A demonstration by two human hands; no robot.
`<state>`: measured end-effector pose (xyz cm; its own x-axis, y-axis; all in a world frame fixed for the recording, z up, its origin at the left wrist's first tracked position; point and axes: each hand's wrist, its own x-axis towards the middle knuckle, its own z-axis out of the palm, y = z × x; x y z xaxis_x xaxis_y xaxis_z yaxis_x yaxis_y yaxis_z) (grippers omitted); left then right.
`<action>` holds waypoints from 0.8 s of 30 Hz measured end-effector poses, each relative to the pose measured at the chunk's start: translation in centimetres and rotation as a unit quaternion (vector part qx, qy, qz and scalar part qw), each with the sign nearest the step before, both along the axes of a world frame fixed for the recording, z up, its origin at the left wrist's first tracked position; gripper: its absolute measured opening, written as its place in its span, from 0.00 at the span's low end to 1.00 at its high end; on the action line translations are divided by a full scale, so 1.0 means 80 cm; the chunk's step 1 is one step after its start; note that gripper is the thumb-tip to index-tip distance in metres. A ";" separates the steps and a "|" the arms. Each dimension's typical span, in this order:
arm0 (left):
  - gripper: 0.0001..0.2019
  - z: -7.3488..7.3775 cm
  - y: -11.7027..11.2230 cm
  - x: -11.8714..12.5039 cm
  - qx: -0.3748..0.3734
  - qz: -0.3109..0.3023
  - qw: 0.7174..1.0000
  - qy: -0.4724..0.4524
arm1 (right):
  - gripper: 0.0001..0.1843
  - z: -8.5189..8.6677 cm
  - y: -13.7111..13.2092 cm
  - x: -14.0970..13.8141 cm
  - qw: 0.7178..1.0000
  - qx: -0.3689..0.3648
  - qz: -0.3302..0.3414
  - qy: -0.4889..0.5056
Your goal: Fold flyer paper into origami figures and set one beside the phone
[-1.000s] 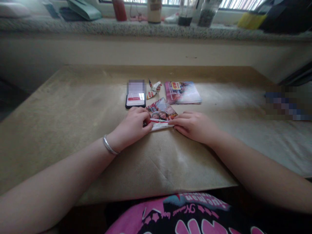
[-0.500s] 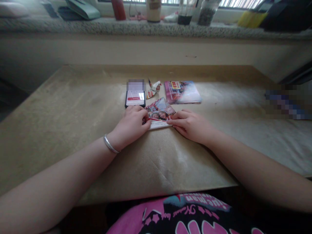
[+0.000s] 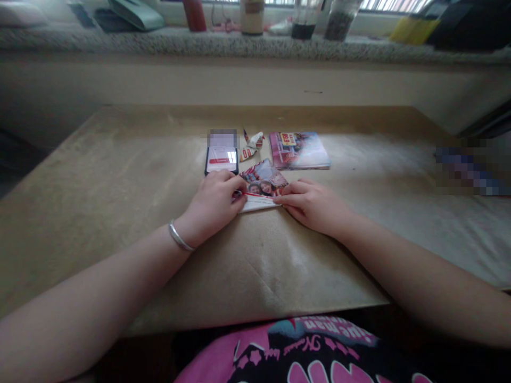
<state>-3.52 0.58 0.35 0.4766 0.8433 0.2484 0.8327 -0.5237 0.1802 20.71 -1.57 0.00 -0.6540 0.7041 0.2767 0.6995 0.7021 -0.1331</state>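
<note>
A printed sheet of paper (image 3: 262, 183) lies on the table in front of me, its near edge folded up into a white strip. My left hand (image 3: 219, 196) pinches the left end of that fold between thumb and fingers. At the right end, my right hand (image 3: 305, 202) grips the fold with thumb and fingertips. The fingers cover both corners of the paper. Just beyond the sheet stands a small folded paper bird (image 3: 253, 144). A phone (image 3: 222, 157) with a lit screen lies right behind my left hand.
A stack of colourful printed leaflets (image 3: 299, 150) lies behind my right hand. The table (image 3: 255, 266) has a tan cover. Bottles and jars (image 3: 252, 18) stand on the granite window sill (image 3: 199, 45). A blurred item (image 3: 471, 170) is at the far right.
My left hand has shifted very slightly along the fold. The right hand, the paper, the phone and the paper bird look the same.
</note>
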 end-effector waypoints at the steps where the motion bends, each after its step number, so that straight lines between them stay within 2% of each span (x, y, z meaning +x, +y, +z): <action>1: 0.12 0.001 -0.002 0.000 0.013 -0.036 0.999 0.004 | 0.16 0.001 0.000 0.000 1.000 0.000 0.000 -0.001; 4: 0.14 0.005 -0.008 -0.002 0.028 -0.128 0.991 0.038 | 0.16 0.002 -0.001 -0.001 1.000 -0.001 0.000 0.000; 7: 0.14 0.010 -0.014 -0.004 0.061 -0.160 0.981 0.087 | 0.16 0.001 0.000 -0.001 1.000 0.005 0.000 0.001; 12: 0.14 0.012 -0.017 -0.002 0.108 -0.143 0.973 0.145 | 0.16 -0.002 0.001 -0.001 1.000 0.029 0.004 -0.005; 24: 0.15 0.012 -0.021 0.003 0.099 -0.132 0.974 0.158 | 0.16 -0.003 0.001 0.001 1.000 0.022 0.000 -0.012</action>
<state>-3.31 -1.13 1.33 0.7494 0.6312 0.1999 0.6616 -0.7258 -0.1886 20.78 -1.51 -0.25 -0.6601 0.6920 0.2922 0.7026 0.7064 -0.0860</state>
